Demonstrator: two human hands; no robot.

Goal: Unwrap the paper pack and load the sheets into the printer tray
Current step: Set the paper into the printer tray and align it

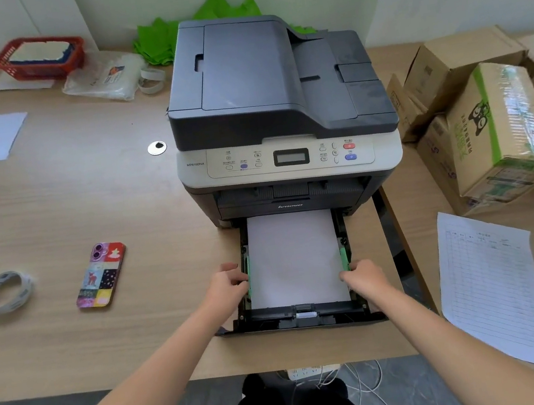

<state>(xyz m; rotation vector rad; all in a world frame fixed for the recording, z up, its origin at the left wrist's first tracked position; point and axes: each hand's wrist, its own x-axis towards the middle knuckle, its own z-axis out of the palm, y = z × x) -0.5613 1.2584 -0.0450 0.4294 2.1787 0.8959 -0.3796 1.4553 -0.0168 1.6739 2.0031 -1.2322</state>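
Smooth white sheets point(294, 257) lying flat in the black plastic tray point(305, 318), pulled out from the boxy grey printer point(277, 96) on the wood-grain worktop point(85, 201); left hand point(228, 286) and right hand point(361, 276) curled onto the green side guides point(344, 258) — fingers pinching each rail.

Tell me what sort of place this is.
Probably a small office or shipping room: a desktop printer on a wooden desk, taped cardboard boxes beside it, and a printed form.

matt white sheets point(294, 253) (black plastic tray point(305, 318))
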